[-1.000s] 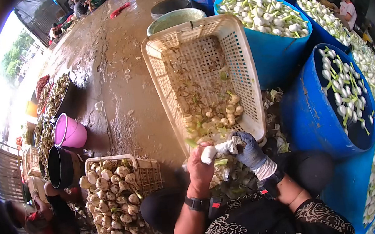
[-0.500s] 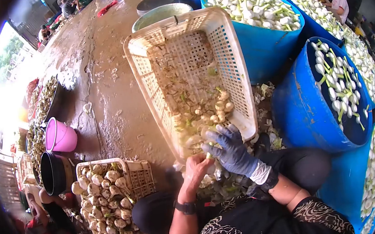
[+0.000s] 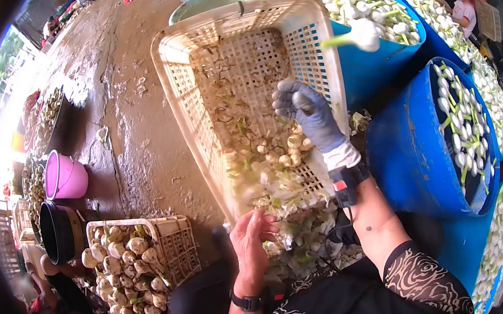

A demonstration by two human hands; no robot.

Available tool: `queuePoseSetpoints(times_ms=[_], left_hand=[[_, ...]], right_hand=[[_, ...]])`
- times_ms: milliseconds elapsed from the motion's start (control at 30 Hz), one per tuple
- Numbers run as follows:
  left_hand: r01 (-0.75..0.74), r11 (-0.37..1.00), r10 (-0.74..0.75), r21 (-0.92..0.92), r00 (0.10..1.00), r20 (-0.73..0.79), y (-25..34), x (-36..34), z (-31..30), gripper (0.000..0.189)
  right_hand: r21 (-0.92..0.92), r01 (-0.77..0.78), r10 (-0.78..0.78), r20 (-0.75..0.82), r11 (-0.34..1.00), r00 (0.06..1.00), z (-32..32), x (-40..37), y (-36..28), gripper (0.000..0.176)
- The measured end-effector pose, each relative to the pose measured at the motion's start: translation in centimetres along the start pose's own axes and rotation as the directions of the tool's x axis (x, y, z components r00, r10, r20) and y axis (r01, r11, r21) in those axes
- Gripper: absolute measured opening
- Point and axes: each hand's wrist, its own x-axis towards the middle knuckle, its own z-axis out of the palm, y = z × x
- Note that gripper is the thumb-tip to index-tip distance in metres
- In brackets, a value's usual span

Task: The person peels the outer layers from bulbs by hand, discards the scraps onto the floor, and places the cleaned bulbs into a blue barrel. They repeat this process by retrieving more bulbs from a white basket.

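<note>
A peeled white bulb with a green stem (image 3: 364,36) hangs in mid-air, blurred, just right of the large cream crate (image 3: 182,112). My right hand (image 3: 308,111), in a grey-blue glove, is over the crate with its fingers curled in; what they may hold is hidden. Bare and palm partly up, my left hand (image 3: 251,240) is by the crate's near edge, fingers loosely spread and nothing visible in them. Several small bulbs (image 3: 290,150) lie inside the crate, among peelings and dirt. More peelings (image 3: 297,238) are heaped between my knees.
Blue barrels (image 3: 402,135) holding white bulbs line the right side. At lower left, a smaller crate (image 3: 178,244) is full of unpeeled bulbs (image 3: 132,274). A pink bucket (image 3: 66,176) and a black bucket (image 3: 57,232) stand beyond it. Other people sit farther away.
My right hand has moved up and away from my left hand. The stemmed bulb has left my hands and is now in the air to the right. My left hand has opened.
</note>
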Motion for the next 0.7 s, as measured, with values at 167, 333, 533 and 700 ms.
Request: queuePoseSetpoints(times_ms=[167,333,533,700], left_hand=[[0.014,0.999,-0.013,-0.041,0.999,0.036,-0.2,1.0,0.5,0.026],[0.034,0.998,-0.032,-0.06,0.999,0.034,-0.3,1.9,0.4,0.022],[0.021,0.996,-0.018,-0.084,0.999,0.029,-0.1,1.6,0.6,0.023],[-0.073,0.987,0.067,-0.144,0.997,-0.047,0.0,1.0,0.7,0.02]], right_hand=[[-0.982,0.007,0.542,0.109,0.187,0.833,-1.6,-1.3,16.5,0.052],[-0.991,0.025,0.642,-0.063,-0.128,0.764,-2.3,-6.4,26.3,0.035],[-0.986,0.118,0.696,0.168,0.12,0.698,-4.1,-8.4,22.9,0.022],[-0.743,-0.091,0.618,0.474,0.663,0.628,-1.1,-13.7,15.6,0.028]])
